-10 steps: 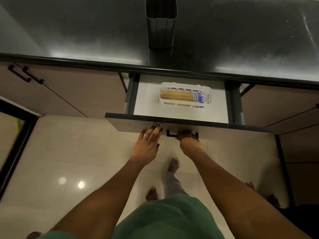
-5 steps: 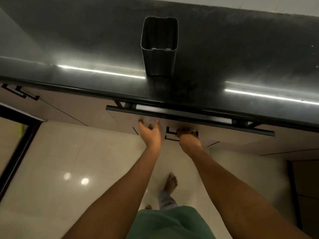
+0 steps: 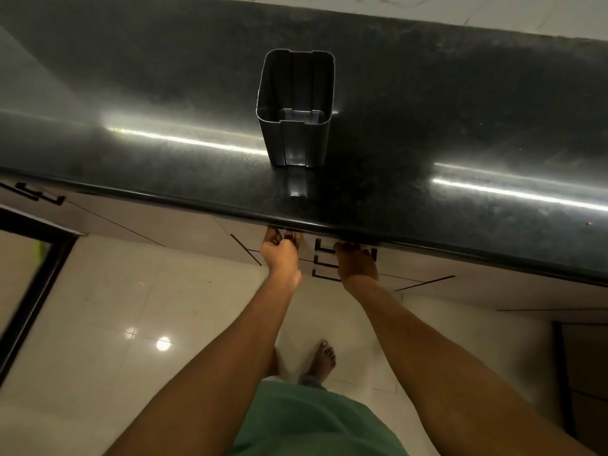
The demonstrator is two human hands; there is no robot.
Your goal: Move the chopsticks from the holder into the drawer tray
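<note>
The dark rectangular chopstick holder (image 3: 296, 139) stands upright on the black countertop (image 3: 131, 93), and I see nothing inside it. The drawer sits shut under the counter edge, so its tray and the chopsticks are hidden. My left hand (image 3: 283, 255) presses against the drawer front with its fingertips tucked under the counter lip. My right hand (image 3: 357, 263) is curled over the black drawer handle (image 3: 324, 249), its fingers partly hidden by the counter edge.
A second black handle (image 3: 324, 274) shows on the drawer below. More cabinet handles (image 3: 39, 192) are at the far left. A dark door frame (image 3: 33, 291) runs down the left side. My bare foot (image 3: 324, 358) stands on the glossy tiled floor (image 3: 131, 307).
The drawer, open a second ago with the tray of chopsticks showing, has slid fully shut. Both hands moved forward with it, and my view has tilted up onto the countertop.
</note>
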